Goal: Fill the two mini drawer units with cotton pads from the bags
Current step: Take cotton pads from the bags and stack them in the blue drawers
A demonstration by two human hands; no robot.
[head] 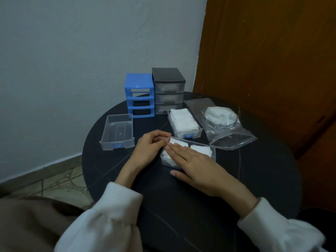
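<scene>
A clear drawer (211, 151) half full of white cotton pads lies in front of me on the round black table (254, 179). My right hand (196, 164) lies flat on the pads with straight fingers. My left hand (151, 148), fingers curled, touches the drawer's left end. A second drawer (185, 124) packed with pads sits behind it, and an empty clear drawer (118, 131) lies at the left. The blue unit (140, 93) stands with all three slots empty beside the dark grey unit (168, 90), whose drawers are in. A clear bag (223, 124) holds pads at the right.
A flat empty bag (198, 104) lies behind the full one. The table stands against a pale wall (72, 51), with a brown wooden door (272, 70) to the right. Tiled floor (60, 180) shows at the lower left.
</scene>
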